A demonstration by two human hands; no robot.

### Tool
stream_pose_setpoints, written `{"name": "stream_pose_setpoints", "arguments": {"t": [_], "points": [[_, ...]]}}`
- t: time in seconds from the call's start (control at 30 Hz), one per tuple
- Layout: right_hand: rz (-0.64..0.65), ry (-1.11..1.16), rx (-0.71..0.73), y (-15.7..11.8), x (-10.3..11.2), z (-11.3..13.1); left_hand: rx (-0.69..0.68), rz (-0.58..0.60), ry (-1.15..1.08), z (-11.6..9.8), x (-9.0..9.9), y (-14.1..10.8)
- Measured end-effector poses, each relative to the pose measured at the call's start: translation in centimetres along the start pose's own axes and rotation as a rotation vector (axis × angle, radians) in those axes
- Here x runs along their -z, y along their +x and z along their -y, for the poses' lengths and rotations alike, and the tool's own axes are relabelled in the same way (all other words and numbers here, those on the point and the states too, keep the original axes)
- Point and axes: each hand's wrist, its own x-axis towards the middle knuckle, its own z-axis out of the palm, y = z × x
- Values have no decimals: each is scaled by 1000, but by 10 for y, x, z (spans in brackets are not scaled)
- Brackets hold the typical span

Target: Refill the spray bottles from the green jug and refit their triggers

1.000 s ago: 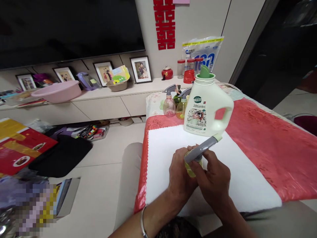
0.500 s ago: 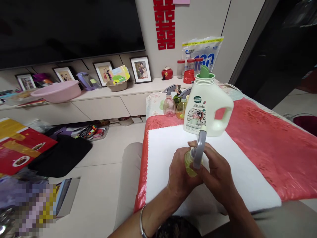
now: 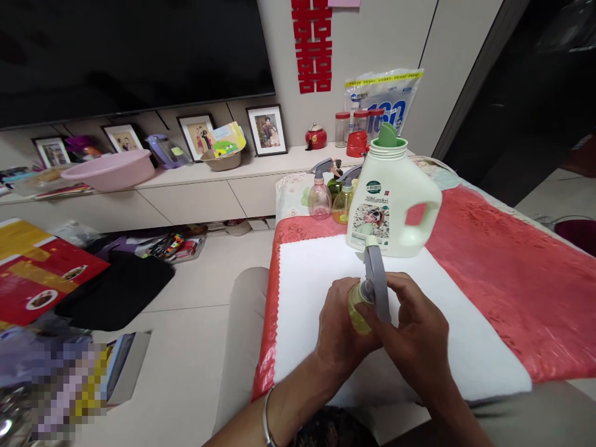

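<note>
My left hand (image 3: 339, 323) is wrapped round a small yellow-tinted spray bottle (image 3: 357, 315) above the white cloth (image 3: 307, 273). At the bottle's neck, my right hand (image 3: 414, 316) has its thumb and fingers closed about the grey spray head (image 3: 378, 279), whose pale nozzle points away from me. Part of the bottle is hidden by my fingers. Just beyond stands a large pale green detergent jug (image 3: 395, 198), upright, with a green spout showing in its mouth. To its left are a pink spray bottle (image 3: 319, 200) and an amber spray bottle (image 3: 342, 208).
A red cover (image 3: 512, 267) lies under the cloth on the table. Behind, a ledge (image 3: 200, 189) carries picture frames, a pink basin (image 3: 109, 171), a red pot (image 3: 315, 138) and lidded jars. On the floor at left lie a red box (image 3: 51, 273) and a black bag (image 3: 121, 292).
The grey spray head has turned, its nozzle swinging left and its rear end right. My right hand has shifted slightly right with it; my left hand still grips the bottle.
</note>
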Motion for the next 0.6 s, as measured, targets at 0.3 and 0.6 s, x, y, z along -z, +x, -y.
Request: {"name": "stream_pose_setpoints", "arguments": {"t": [0.3,0.6], "points": [[150,146,7,10,10,-5,-17,19,4,-2,2,3],[-64,32,-71,-2,-3,-6,-22,18,-39,1,1,1]]}}
